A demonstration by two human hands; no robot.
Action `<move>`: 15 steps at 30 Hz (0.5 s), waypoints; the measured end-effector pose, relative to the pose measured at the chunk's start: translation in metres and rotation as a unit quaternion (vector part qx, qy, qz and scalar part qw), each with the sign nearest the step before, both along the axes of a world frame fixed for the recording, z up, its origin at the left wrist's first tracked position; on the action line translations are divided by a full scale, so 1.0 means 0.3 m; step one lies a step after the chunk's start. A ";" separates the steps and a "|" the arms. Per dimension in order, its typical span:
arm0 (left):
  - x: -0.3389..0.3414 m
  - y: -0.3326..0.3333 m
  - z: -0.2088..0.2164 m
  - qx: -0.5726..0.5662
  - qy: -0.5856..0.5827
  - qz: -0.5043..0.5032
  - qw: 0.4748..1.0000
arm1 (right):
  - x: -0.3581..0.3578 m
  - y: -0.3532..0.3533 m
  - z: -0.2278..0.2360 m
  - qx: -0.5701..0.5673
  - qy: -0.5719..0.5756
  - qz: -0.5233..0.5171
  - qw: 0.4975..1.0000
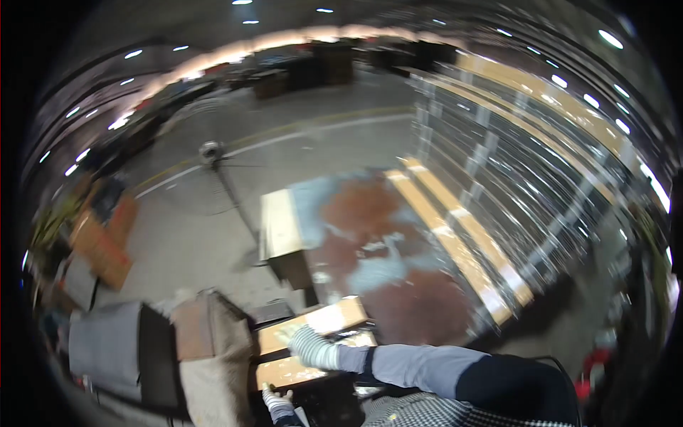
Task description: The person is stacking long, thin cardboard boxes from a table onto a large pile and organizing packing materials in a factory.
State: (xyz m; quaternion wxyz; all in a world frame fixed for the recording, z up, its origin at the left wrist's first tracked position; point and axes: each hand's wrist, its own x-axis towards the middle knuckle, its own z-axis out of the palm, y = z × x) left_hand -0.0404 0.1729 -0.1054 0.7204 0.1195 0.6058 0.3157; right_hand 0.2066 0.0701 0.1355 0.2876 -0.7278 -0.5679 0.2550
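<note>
- Your checked clothing (405,411), nearest
- Right hand (311,347): fingers outstretched over tan strips (343,314), seemingly ungripped
- Left hand (275,400): spread, empty
- Likely positioning strips; you'd need even support

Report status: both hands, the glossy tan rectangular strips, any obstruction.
Right striped-gloved hand spread over glossy tan rectangular strips. Left striped-gloved hand low, by nearer strip; grip unclear. Beige draped cloth close on left; whether it obstructs, unclear.
</note>
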 end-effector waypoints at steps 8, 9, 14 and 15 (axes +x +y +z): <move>0.545 -0.526 0.059 -0.101 -0.190 -0.298 0.930 | 0.404 -0.897 -0.091 -0.013 -0.228 -0.284 0.931; 0.548 -0.554 0.005 -0.147 -0.271 -0.347 0.886 | 0.464 -1.020 -0.045 -0.048 -0.213 -0.353 0.910; 0.771 -1.048 0.079 -0.198 -0.153 -0.463 0.850 | 0.849 -1.999 -0.169 -0.228 -0.216 -0.665 0.677; 0.763 -1.026 0.063 -0.187 -0.143 -0.447 0.863 | 0.874 -2.004 -0.143 -0.259 -0.253 -0.662 0.656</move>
